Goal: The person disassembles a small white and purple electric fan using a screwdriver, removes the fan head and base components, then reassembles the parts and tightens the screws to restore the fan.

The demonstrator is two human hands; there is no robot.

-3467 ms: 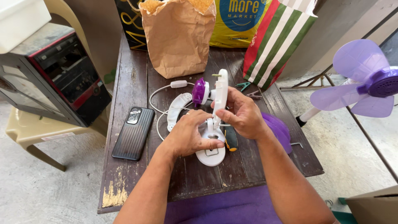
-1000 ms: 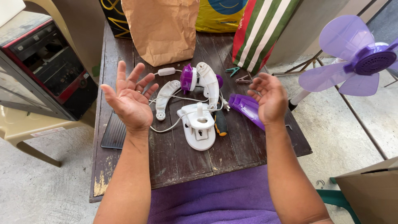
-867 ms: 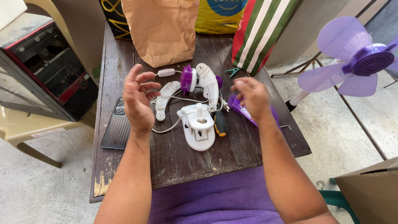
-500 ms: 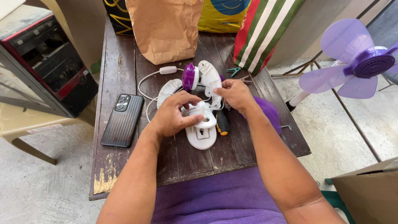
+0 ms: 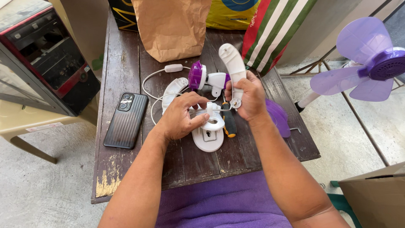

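Right hand now gripping raised white casing

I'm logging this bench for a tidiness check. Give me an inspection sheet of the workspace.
Surface: dark wooden table, worn, paint chipped at near left corner.
Job's things: white fan base on table; white curved stand piece raised.
Clutter: black phone, screwdriver, brown paper bag, purple blade.
Grippers: left hand on base; right hand gripping stand piece.
Cables: white cord with inline switch.
Surroundings: purple fan, computer case, striped bag.
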